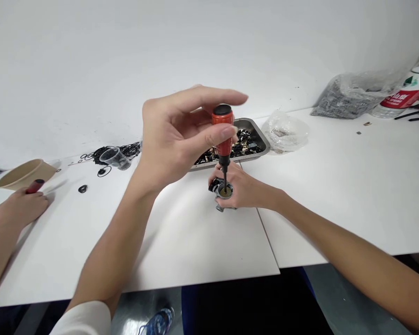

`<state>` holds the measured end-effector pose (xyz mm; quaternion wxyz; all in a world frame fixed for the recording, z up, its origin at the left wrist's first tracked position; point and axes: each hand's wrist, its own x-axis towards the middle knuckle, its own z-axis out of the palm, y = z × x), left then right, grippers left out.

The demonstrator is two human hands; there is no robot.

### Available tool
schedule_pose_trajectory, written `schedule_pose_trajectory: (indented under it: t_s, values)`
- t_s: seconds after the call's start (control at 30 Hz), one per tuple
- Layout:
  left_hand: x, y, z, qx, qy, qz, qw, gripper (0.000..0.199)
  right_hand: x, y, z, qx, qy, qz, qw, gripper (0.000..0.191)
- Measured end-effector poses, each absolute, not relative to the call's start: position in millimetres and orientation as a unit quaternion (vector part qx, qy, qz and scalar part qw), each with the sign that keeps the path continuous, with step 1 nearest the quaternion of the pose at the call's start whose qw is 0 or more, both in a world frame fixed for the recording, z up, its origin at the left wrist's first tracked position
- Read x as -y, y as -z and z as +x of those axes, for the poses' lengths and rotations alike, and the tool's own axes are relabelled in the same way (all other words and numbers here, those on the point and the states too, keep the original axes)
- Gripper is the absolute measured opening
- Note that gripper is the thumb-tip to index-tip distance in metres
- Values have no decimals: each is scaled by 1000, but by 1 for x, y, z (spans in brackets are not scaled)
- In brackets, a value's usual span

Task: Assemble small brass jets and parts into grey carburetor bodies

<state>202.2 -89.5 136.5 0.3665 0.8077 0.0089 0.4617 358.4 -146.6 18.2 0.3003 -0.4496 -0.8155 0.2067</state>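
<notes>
My left hand (pixel 181 135) is raised over the table, thumb and fingers closed round the red handle of a screwdriver (pixel 224 144). The screwdriver stands upright, its black cap below my index finger. Its tip reaches into the round opening of a small grey metal part (pixel 220 191) with a black piece on its left side. My right hand (pixel 240 186) grips this metal part from the right, close to the table top. The screw or seat under the tip is too small to make out.
A metal tray (pixel 261 139) of small parts lies behind my hands, with plastic bags (pixel 286 132) to its right. Black rings and a clear cup (pixel 115 157) lie left. Another person's hand (pixel 21 209) holds a red-handled tool beside a tan bowl (pixel 28 174). A bottle (pixel 405 93) stands far right.
</notes>
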Motion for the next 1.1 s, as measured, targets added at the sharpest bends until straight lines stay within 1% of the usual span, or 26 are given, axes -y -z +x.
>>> schedule_pose_trajectory:
  t_s: [0.07, 0.13, 0.33, 0.5, 0.57, 0.73, 0.8, 0.87, 0.97, 1.1]
  values:
    - [90, -138, 201, -18, -418, 817, 398, 30, 146, -18, 359, 816, -206, -448, 302, 32]
    - [88, -139, 201, -21, -396, 821, 410, 29, 146, -18, 359, 816, -206, -448, 302, 32]
    - [85, -136, 203, -5, -472, 814, 338, 19, 147, -20, 358, 813, -209, -457, 294, 33]
    - [81, -137, 199, -4, -426, 837, 345, 28, 147, -19, 358, 815, -210, -448, 300, 33]
    - [77, -137, 198, 1, -415, 844, 339, 28, 147, -19, 359, 815, -211, -449, 299, 32]
    - [79, -136, 198, -12, -448, 834, 321, 22, 148, -21, 358, 812, -210, -458, 295, 32]
    - [85, -136, 198, -17, -456, 825, 333, 23, 148, -21, 358, 814, -207, -455, 296, 31]
    - [89, -138, 197, -23, -439, 826, 353, 25, 148, -22, 358, 817, -204, -451, 295, 32]
    - [88, -141, 198, 3, -412, 839, 355, 26, 148, -22, 358, 817, -203, -454, 293, 33]
    - [83, -139, 203, 51, -462, 825, 322, 25, 148, -22, 358, 813, -207, -456, 296, 33]
